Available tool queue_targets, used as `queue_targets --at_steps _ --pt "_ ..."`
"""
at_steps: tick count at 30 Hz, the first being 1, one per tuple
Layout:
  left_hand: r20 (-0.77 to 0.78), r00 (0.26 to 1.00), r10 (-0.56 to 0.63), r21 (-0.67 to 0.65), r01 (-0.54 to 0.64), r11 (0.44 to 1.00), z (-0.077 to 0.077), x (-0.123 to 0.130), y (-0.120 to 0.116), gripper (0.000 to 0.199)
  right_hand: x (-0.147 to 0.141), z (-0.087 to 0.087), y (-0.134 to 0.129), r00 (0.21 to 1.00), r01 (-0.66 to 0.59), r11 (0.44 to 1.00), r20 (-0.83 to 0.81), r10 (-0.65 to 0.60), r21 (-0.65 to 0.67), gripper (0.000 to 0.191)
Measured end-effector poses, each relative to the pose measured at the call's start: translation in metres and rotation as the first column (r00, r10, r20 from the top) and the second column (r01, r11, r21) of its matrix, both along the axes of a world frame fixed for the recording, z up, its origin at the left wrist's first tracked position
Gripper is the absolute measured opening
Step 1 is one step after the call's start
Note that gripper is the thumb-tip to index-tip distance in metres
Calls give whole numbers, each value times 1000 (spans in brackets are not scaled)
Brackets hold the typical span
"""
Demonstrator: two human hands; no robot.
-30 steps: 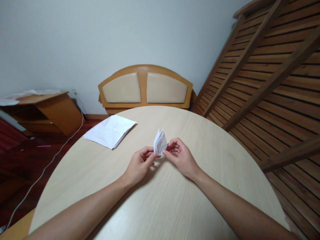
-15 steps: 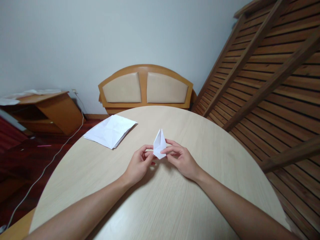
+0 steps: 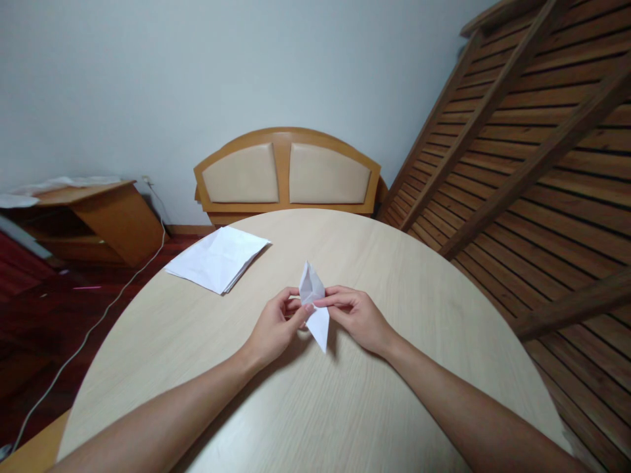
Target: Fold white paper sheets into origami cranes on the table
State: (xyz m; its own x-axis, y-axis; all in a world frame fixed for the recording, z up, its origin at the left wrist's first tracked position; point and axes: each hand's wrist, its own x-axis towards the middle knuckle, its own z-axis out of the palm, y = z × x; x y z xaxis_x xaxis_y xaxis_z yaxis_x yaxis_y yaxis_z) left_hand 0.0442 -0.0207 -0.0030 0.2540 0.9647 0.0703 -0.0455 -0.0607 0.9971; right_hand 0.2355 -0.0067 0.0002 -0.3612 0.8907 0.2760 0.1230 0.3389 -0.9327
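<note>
folded white matt paper (image 3: 319, 325), pale wood-grain table (image 3: 394, 282) with soft sheen, rough slatted wood panel (image 3: 532, 164)

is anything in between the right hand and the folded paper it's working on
Nothing visible does: the fingers of the right hand already touch the folded paper, with the left hand on its other side.

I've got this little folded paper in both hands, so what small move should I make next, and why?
I'd probably press along the bend with the thumb of your left hand, while your right hand steadies the folded paper. One pointed end angles down toward you, the other looks slightly open, and that thumb already rests near the bend between them.
</note>
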Motion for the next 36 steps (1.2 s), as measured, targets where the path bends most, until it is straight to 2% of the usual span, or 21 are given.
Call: queue_targets --at_steps 5,9,12,15,19,24,26,29,31,33,36 --pt "-40 998 52 72 -49 996 -4 0 3 31 0 3 -3 999 11 998 51 -14 59 24" --pt "-111 991 74 124 -60 990 -2 -1 3 21 0 6 -5 999 50 995 -2 -50 87 11" --pt "-141 987 72 144 -52 988 2 -1 0 18 0 5 -5 997 78 991 -39 -74 112 25" --pt "-129 990 55 171 -33 985 3 -1 -1 18 -1 4 -4 999 53 988 2 -54 148 30" --pt "-94 994 59 197 -40 980 0 -2 -1 22 -1 2 -3 999 26 984 40 -34 177 24" --pt "-91 991 103 240 -78 968 -3 -2 -3 40 1 1 -1 998 66 988 9 -68 142 31" --pt "-104 990 100 251 -71 965 -2 -3 -4 36 0 2 -1 998 67 990 -4 -67 122 26" --pt "-163 981 101 262 -56 964 1 -3 -5 19 -1 5 -2 999 39 991 17 -42 131 14" --pt "-175 978 108 256 -61 965 2 -3 -3 17 -1 6 -3 998 28 987 44 -35 156 10" --pt "-152 981 120 224 -84 971 2 -3 -1 21 -1 7 -4 997 28 988 69 -39 153 14" --pt "-118 982 148 163 -128 978 0 -3 2 26 0 5 -4 996 16 996 86 -24 88 35"
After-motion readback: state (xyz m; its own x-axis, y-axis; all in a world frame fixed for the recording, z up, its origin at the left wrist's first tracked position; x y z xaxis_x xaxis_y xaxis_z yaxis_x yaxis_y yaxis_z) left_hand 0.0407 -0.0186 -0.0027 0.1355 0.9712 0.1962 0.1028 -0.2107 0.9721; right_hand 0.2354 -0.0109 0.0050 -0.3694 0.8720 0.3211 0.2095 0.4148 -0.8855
